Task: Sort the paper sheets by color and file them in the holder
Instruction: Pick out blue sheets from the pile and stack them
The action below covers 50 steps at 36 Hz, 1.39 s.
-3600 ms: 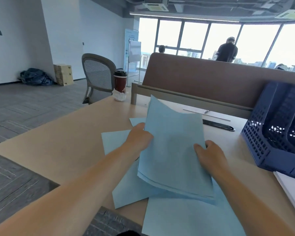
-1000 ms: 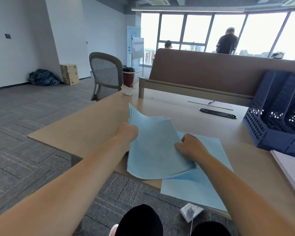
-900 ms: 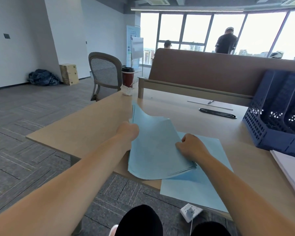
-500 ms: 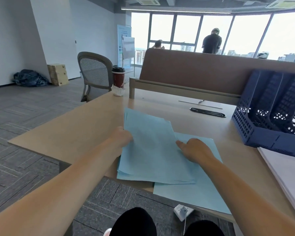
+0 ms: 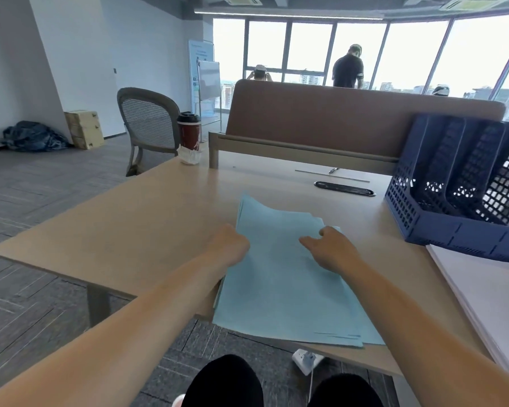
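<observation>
the stack of blue sheets (image 5: 285, 283) lies flat on the desk (image 5: 159, 224) right in front of the person, its long axis running from them out across the top, and its near end hangs past the desk's near edge. the sheets look roughly squared, with a few edges fanned at the near right corner and along the far end. the blue holder (image 5: 441, 230) stands beyond and to the right of the stack, apart from it, so it is on the right hand's side and that arm is nearer to it. the slots look set on a slope, so i'd guess the stack has to be lifted, carried right and turned onto an edge before it goes in. the left hand (image 5: 228, 246) is at the stack's left long edge, fingers curled in against it. the tips are hidden by the paper, and it looks to be gripping the edge. the right hand (image 5: 332, 251) lies on top near the far right corner, loosely spread, thumb pointing left, resting on the paper rather than pinching it as far as i can see. a pile of white sheets (image 5: 488, 295) sits on the right, just in front of the holder.
</observation>
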### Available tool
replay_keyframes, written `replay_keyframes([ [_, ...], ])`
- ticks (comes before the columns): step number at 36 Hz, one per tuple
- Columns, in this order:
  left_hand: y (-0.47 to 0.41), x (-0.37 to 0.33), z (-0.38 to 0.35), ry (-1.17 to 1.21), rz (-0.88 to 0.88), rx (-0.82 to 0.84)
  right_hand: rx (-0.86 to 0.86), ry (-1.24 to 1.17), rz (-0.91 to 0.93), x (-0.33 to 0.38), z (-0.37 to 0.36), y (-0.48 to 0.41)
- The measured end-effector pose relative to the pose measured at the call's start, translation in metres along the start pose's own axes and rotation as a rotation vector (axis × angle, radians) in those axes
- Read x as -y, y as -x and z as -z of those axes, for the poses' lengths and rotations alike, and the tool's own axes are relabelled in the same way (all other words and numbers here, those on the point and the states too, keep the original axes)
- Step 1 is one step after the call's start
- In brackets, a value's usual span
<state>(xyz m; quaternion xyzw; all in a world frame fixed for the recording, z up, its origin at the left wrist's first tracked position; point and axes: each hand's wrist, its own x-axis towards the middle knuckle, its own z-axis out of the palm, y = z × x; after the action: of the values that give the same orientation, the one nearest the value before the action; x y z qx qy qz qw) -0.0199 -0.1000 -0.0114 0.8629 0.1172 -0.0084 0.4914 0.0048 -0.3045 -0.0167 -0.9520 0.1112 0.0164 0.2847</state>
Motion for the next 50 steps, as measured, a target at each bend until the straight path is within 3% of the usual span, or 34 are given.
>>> replay_keyframes([
  [5, 0.0, -0.012, -0.009, 0.168, 0.069, -0.018, -0.008, 0.036, -0.072, -0.018, 0.006, 0.012],
  [10, 0.004, -0.025, -0.02, 0.391, 0.171, 0.097, 0.009, -0.013, -0.032, -0.022, 0.016, 0.026],
  [27, 0.001, -0.037, -0.038, 0.257, 0.089, 0.015, -0.002, -0.24, -0.005, -0.041, 0.037, 0.033],
  [37, -0.012, -0.023, -0.046, 0.372, 0.191, 0.15, -0.084, -0.305, -0.067, -0.054, 0.035, 0.026],
  [44, -0.019, -0.023, -0.036, 0.402, -0.092, 0.265, -0.128, -0.534, -0.087, -0.071, 0.038, 0.016],
  [50, -0.024, -0.041, -0.018, 0.484, -0.284, 0.285, 0.114, -1.024, -0.103, -0.072, 0.057, 0.015],
])
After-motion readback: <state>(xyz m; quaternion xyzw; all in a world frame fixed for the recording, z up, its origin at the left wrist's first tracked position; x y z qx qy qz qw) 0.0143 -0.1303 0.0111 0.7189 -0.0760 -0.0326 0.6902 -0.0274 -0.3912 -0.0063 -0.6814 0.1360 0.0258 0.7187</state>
